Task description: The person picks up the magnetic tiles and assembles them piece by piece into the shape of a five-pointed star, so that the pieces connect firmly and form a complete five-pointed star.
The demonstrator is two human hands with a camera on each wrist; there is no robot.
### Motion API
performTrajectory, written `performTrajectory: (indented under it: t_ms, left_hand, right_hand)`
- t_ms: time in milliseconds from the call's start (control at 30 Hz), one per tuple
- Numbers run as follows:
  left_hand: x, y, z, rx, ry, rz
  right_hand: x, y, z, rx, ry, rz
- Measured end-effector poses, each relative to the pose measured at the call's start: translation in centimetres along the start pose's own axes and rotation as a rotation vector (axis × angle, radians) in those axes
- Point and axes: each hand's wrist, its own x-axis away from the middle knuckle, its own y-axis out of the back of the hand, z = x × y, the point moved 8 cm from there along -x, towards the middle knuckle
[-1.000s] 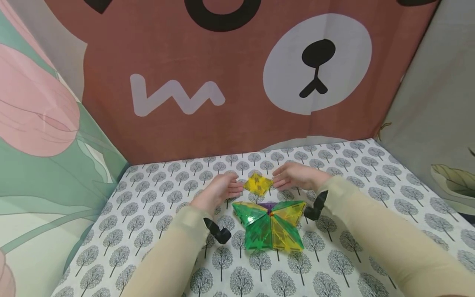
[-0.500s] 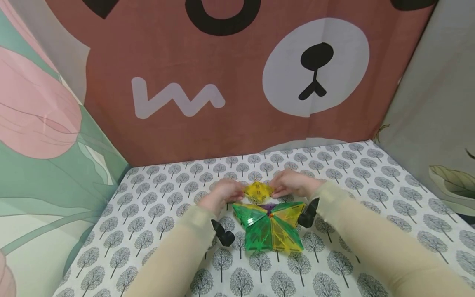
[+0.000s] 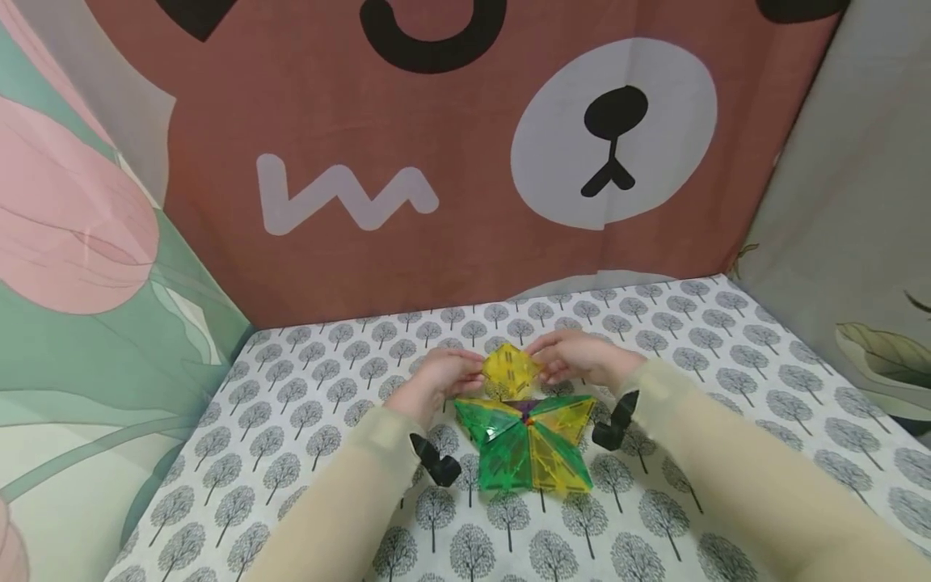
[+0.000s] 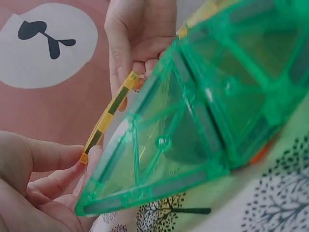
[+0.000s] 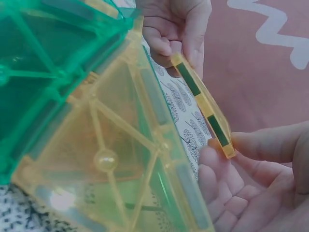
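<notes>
Between both hands, a translucent yellow magnetic tile piece (image 3: 511,369) is held tilted up behind a larger star-like build. My left hand (image 3: 442,374) pinches its left corner between thumb and fingers. At the opposite corner, my right hand (image 3: 578,357) pinches it the same way. In the left wrist view the yellow piece (image 4: 109,116) appears edge-on, with dark magnet strips along its side. The star-like magnetic tile build (image 3: 505,461), green and yellow with a bit of purple at the back, lies just in front of the held piece. Whether the two touch is hard to tell.
A white cloth with grey tree prints (image 3: 305,485) covers the table. A brown hanging cloth with an animal design (image 3: 465,267) rises at the back. Floral cloth (image 3: 80,356) hangs at the left, and a grey cloth (image 3: 858,242) at the right.
Both hands have closed in on the yellow piece and now pinch its corners. It lay flat on the table before; now it is lifted and tilted upright. The star-like build stays put.
</notes>
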Motion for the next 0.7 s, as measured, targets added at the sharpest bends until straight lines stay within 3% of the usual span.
performTrajectory:
  t_ms: [133, 467, 700]
  left_hand:
    - [0.5, -0.3, -0.2, -0.022, -0.008, 0.015]
    - [1.3, -0.4, 0.1, -0.269, -0.065, 0.037]
    - [1.4, -0.6, 0.8, -0.263, -0.025, 0.049]
  right_hand:
    - [1.0, 0.3, 0.1, 0.001, 0.012, -0.006]
    - [1.9, 0.4, -0.9, -0.085, 0.004, -0.020]
    - [1.9, 0.2, -1.7, -0.063, 0.025, -0.031]
